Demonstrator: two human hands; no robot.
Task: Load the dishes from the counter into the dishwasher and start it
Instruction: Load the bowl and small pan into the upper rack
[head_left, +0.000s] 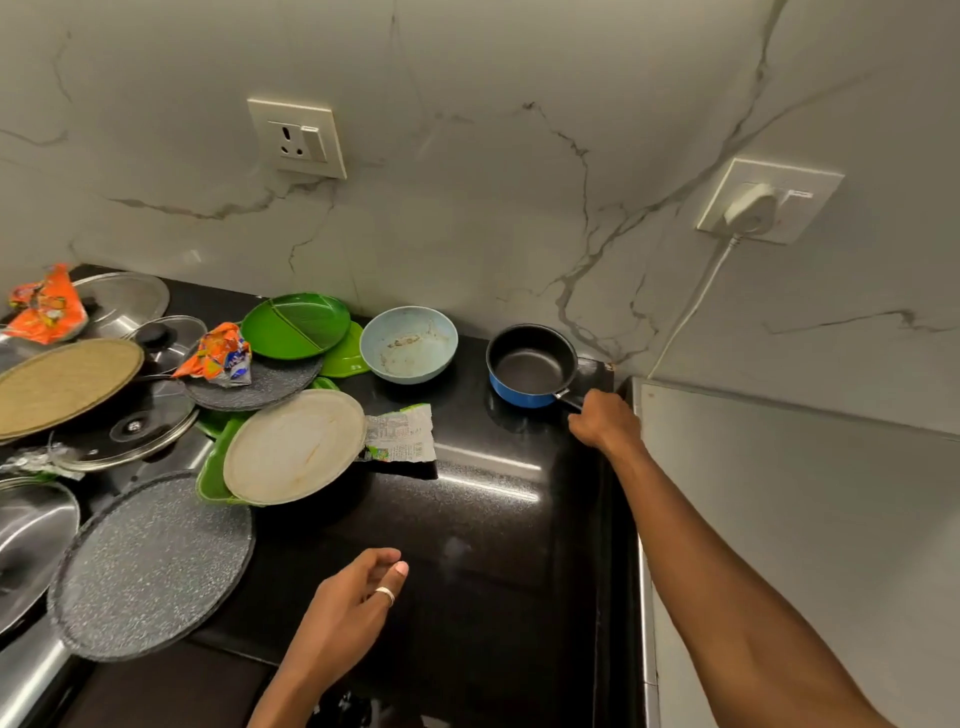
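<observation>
A small blue saucepan (531, 365) with a black inside stands at the back right of the black counter (493, 519). My right hand (602, 420) grips its black handle. My left hand (353, 597), wearing a ring, hovers over the counter's front with fingers loosely curled and holds nothing. A soiled pale blue bowl (409, 343) sits left of the saucepan. Green plates (295, 325) lie beside it. A cream plate (294, 446) rests on a green tray (210, 475). A speckled grey plate (150, 566) lies at the front left. The dishwasher is out of sight.
Steel and glass lids (122, 434), a tan round mat (62, 384), orange wrappers (215, 356) and a torn green-white packet (402, 434) clutter the left. A white appliance top (779, 493) borders the counter on the right. A plug and cable (748, 208) hang from the wall socket.
</observation>
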